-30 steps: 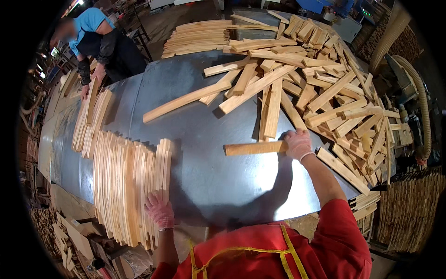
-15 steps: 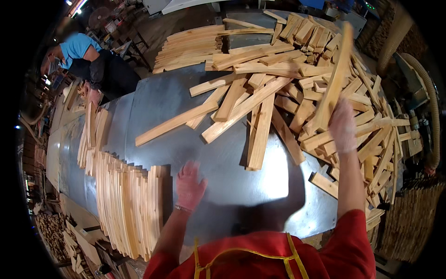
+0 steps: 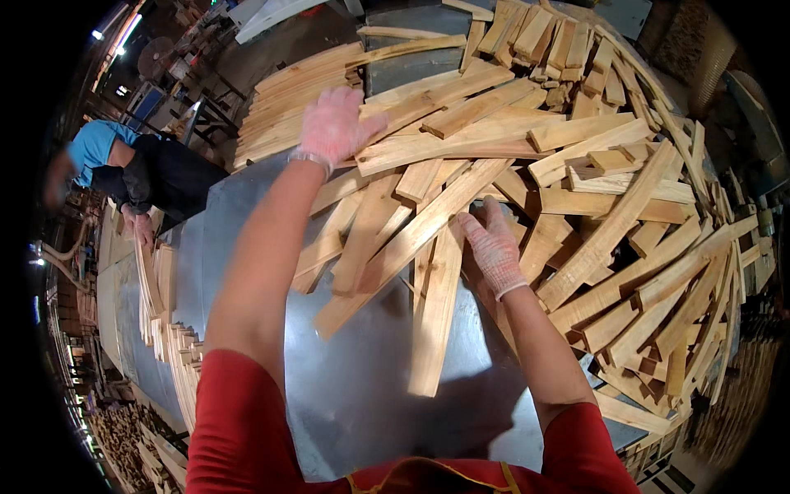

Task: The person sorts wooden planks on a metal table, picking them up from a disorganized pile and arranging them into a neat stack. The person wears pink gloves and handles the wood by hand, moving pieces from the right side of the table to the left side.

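Observation:
My left hand (image 3: 333, 130), in a pinkish-white glove, is stretched out over the far left side of a heap of wooden boards. Its fingers are spread, and the thumb lies close to the left end of a long board (image 3: 461, 142). Lower and to the right, my right hand (image 3: 495, 251), gloved alike, is over the middle of the heap with thumb and fingers apart. It is beside the upper end of a pale board (image 3: 440, 309) that points toward me; whether it touches that board I cannot tell. A long curved board (image 3: 613, 226) rests on the heap to its right.
The boards lie crisscross on a grey metal table (image 3: 354, 395). A neat row of boards (image 3: 288, 103) is at the far left, and stacked strips (image 3: 183, 362) stand at the near left. A co-worker in blue (image 3: 111, 152) handles wood on the left.
My right hand has let go of the long board it held raised, which now rests on the heap, and moved left. My left hand has gone from the bare tabletop up to the heap's far side.

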Demonstrator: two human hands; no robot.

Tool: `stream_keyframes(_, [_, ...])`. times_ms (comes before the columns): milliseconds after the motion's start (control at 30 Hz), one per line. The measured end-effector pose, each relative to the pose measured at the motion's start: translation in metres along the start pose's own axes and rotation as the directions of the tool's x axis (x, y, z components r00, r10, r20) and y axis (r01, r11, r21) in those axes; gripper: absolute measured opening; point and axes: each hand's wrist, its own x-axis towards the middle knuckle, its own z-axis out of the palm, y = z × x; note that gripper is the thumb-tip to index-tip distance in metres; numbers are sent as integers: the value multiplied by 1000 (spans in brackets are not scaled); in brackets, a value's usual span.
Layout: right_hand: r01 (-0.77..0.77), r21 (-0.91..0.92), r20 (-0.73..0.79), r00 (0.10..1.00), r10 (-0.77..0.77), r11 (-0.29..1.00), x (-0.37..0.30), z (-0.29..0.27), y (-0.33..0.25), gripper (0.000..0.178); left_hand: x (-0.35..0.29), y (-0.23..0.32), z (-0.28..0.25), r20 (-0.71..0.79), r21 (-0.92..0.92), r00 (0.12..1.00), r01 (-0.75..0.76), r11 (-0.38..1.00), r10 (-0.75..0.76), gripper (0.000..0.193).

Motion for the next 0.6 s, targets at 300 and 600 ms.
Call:
stream_keyframes(300, [-229,634,316,949,22,739,21,17,43,86,17,10,53,612,-365,765,52,930,198,81])
stream_keyframes(600, [44,-28,291,956,-34,999,-117,8,106,47,-241,93,16,573,-418,812,405,813,-110,89])
